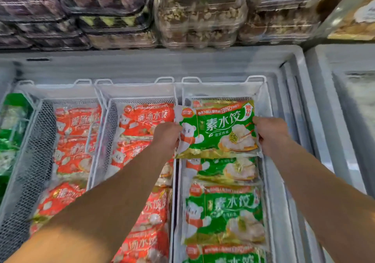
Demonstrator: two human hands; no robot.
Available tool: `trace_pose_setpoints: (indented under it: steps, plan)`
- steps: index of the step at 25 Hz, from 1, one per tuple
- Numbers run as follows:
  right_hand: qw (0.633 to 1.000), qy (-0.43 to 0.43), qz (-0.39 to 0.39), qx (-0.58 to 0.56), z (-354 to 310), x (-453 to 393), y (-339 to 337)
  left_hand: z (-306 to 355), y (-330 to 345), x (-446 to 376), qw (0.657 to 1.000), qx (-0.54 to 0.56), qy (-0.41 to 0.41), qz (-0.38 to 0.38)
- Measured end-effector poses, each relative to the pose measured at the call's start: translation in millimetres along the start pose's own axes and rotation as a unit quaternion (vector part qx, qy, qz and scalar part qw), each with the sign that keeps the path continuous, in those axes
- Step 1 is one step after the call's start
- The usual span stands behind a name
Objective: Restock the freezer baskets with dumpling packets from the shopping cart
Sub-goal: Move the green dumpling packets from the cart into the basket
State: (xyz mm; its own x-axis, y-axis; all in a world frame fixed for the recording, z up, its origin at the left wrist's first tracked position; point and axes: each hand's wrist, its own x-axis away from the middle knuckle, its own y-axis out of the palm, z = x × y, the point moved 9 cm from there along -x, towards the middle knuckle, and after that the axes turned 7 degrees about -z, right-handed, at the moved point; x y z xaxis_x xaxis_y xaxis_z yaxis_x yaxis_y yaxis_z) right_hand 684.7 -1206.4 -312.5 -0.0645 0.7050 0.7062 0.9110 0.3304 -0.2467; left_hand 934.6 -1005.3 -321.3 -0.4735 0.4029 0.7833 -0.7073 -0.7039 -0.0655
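Green packet point(218, 128): held flat over far end of right basket point(267, 108), above the other green packets point(223, 218)
Left hand point(167, 135): fingers pinch its left edge
Right hand point(269, 132): fingers curled on its right edge
Middle basket point(107, 108): red packets point(146, 118)
Left basket point(38, 120): red packets too
Shelf above: clear trays point(200, 19), blurred

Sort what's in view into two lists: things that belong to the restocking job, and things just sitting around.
Job:
- green dumpling packet, held by left hand and right hand
- right basket of green packets
- red-packet baskets

Not part of it:
- clear trays stacked above
- neighbouring freezer
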Motion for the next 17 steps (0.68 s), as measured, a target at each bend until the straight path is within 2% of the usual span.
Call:
trace_pose_setpoints:
  steps: [1,5,8,10,12,15,17]
  plan:
    - [1.000,-0.002,0.010,0.010,-7.3,-16.8,2.3,4.5,5.1,-17.3,1.000,0.015,-0.001,0.001]
    - [0.995,-0.022,0.053,0.081,-32.4,-48.3,12.9,20.9,29.8,-56.1,0.998,-0.044,-0.008,-0.033]
    - [0.972,-0.038,0.071,0.223,-52.0,-46.1,21.7,33.4,40.6,-58.0,0.996,-0.079,-0.006,-0.050]
    - [0.966,-0.045,0.057,0.246,-49.1,-47.6,24.7,33.5,50.4,-58.9,0.992,-0.097,0.008,-0.080]
    - [0.949,-0.077,0.073,0.297,-49.6,-45.6,19.4,34.3,60.3,-53.6,0.986,-0.116,0.034,-0.115]
    - [0.925,-0.078,0.018,0.372,-33.0,-42.0,31.1,27.3,64.0,-60.1,0.975,-0.173,0.046,-0.132]
    - [0.903,-0.078,-0.008,0.422,-19.6,-34.5,42.8,24.3,67.8,-58.2,0.971,-0.172,0.048,-0.161]
